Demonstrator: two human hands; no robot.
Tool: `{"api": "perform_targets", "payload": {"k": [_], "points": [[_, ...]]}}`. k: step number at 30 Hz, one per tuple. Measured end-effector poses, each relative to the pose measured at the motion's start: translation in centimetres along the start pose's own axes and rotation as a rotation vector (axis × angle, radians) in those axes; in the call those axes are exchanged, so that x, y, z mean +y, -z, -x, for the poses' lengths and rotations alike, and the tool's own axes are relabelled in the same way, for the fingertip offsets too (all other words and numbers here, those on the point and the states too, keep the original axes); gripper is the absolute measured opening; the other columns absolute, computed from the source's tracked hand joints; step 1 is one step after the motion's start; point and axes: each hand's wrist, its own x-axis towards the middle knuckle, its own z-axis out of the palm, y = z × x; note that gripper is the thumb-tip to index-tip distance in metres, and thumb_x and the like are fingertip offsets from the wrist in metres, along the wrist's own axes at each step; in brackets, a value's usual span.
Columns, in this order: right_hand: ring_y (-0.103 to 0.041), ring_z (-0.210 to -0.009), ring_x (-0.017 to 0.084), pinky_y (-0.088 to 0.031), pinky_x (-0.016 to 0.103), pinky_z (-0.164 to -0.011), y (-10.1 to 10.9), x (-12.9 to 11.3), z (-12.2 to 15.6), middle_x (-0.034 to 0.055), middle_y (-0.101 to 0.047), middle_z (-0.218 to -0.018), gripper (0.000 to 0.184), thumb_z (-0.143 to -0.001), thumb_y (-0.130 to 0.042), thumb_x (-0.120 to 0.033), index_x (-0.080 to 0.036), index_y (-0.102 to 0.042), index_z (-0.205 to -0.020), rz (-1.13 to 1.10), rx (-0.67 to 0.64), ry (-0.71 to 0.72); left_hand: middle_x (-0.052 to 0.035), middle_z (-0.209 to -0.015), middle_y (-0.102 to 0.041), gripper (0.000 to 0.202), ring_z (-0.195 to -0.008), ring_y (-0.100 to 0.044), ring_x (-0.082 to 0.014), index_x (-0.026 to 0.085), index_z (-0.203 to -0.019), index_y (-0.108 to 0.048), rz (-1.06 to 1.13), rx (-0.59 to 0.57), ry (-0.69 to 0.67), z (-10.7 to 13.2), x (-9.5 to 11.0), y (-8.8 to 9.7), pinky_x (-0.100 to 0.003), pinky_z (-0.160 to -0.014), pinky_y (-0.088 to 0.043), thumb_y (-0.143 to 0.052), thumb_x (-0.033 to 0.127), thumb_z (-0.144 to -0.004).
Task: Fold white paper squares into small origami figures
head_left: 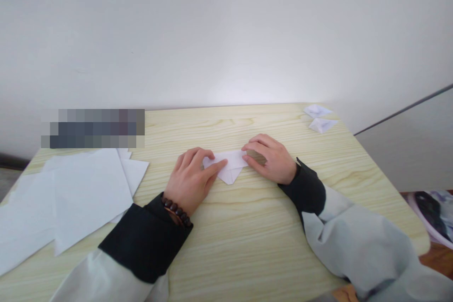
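Note:
A small folded piece of white paper [231,161] lies on the table in front of me, a band across its top and a pointed flap toward me. My left hand [193,173] grips its left end, thumb on top of the band and the index finger at the upper edge. At the right end, my right hand [267,156] pinches the paper between thumb and fingertips. Parts of both ends are hidden under the fingers.
Loose white sheets [88,193] overlap on the left of the wood-grain table [240,240]. Behind them is a pixelated dark object [94,128]. Two folded paper shapes [322,125] sit at the far right corner. A white wall [226,33] borders the table's back edge.

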Motion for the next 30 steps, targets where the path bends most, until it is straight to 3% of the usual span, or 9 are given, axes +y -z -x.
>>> {"api": "perform_targets", "payload": {"k": [7,14,30], "points": [[-0.053,-0.085,0.019,-0.042,0.033,-0.079,-1.2,-1.0,-0.9,0.0051,-0.059,-0.089,0.013,-0.086,-0.054,-0.029,-0.020,-0.063,-0.087,-0.021,-0.057,-0.068,-0.0060,-0.096,-0.061,0.023,-0.095,-0.051,-0.0230,0.029,-0.101,-0.067,-0.043,0.024,-0.008,-0.1,0.2,0.1,-0.039,-0.082,-0.045,-0.053,0.020,-0.084],[-0.051,-0.084,0.018,-0.041,0.032,-0.078,-1.0,-0.8,-0.9,0.0044,-0.058,-0.088,0.014,-0.086,-0.054,-0.031,-0.020,-0.063,-0.090,-0.073,-0.077,-0.091,-0.0041,-0.092,-0.062,0.014,-0.095,-0.052,-0.0226,0.028,-0.083,-0.071,-0.091,0.084,0.018,-0.1,0.3,0.5,-0.037,-0.082,-0.045,-0.057,0.028,-0.083],[-0.052,-0.084,0.018,-0.040,0.032,-0.078,-0.9,-0.9,-0.9,0.0046,-0.059,-0.089,0.017,-0.087,-0.053,-0.032,-0.020,-0.064,-0.091,-0.061,-0.100,-0.096,-0.0025,-0.079,-0.064,0.016,-0.083,-0.053,-0.0210,0.027,-0.076,-0.074,-0.046,0.087,0.115,0.8,-1.0,1.8,-0.035,-0.074,-0.046,-0.060,0.032,-0.082]]}}
